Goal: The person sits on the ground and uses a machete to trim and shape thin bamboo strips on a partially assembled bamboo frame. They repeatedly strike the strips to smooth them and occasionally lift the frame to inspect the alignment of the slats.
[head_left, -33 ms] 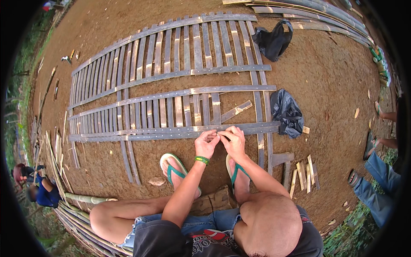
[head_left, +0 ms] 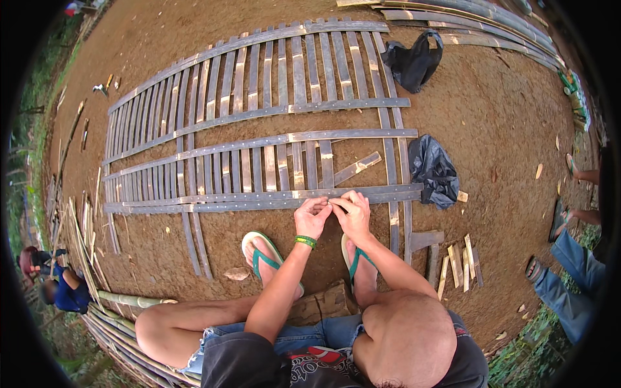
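My left hand [head_left: 312, 217] and my right hand [head_left: 352, 215] meet in front of me, thumbs and fingertips pinched together at one spot. Whatever sits between the fingertips is too small to make out. A yellow-green band [head_left: 306, 242] circles my left wrist. Just beyond my fingers runs the near rail [head_left: 259, 202] of a split-bamboo slat panel, dotted with nail heads. Upright slats [head_left: 246, 169] cross this panel, and one loose slat [head_left: 358, 168] lies slanted at its right part. Farther off lies a second, larger slat panel [head_left: 259, 71].
Two black plastic bags [head_left: 435, 171] [head_left: 414, 61] lie by the panels' right ends. Short bamboo pieces [head_left: 455, 265] are scattered at the right, and long split bamboo [head_left: 479, 26] is stacked far right. Bamboo poles [head_left: 129, 343] lie lower left. People are at both edges, including jeans-clad legs [head_left: 566, 297].
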### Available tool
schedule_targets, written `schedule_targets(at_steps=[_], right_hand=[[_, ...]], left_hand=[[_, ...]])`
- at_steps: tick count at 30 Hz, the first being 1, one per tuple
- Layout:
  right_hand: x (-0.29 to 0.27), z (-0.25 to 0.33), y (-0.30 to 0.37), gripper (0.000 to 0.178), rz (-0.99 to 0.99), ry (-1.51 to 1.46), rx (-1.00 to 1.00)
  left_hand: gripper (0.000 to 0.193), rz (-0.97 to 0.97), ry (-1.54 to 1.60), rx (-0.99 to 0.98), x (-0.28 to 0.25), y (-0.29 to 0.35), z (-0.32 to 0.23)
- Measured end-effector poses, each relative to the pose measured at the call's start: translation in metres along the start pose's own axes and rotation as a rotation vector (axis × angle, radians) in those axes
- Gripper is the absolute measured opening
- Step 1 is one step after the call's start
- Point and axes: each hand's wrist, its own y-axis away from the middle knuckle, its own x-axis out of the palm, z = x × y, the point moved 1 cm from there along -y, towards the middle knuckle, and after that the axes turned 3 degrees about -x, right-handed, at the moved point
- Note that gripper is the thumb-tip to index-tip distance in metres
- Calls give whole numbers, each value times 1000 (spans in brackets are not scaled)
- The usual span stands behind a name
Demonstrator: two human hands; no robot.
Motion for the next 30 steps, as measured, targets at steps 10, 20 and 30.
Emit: schedule_targets(at_steps=[10,20,30], right_hand=[[9,-4,4,15,-80,42,-23],[7,-2,4,16,-69,53,-4],[-122,-20,71,14,-284,112,257]], left_hand=[[19,-91,-169,65,4,-3,1],[13,-92,-274,198,5,-1,-4],[14,-73,-387,258,-1,-2,-10]])
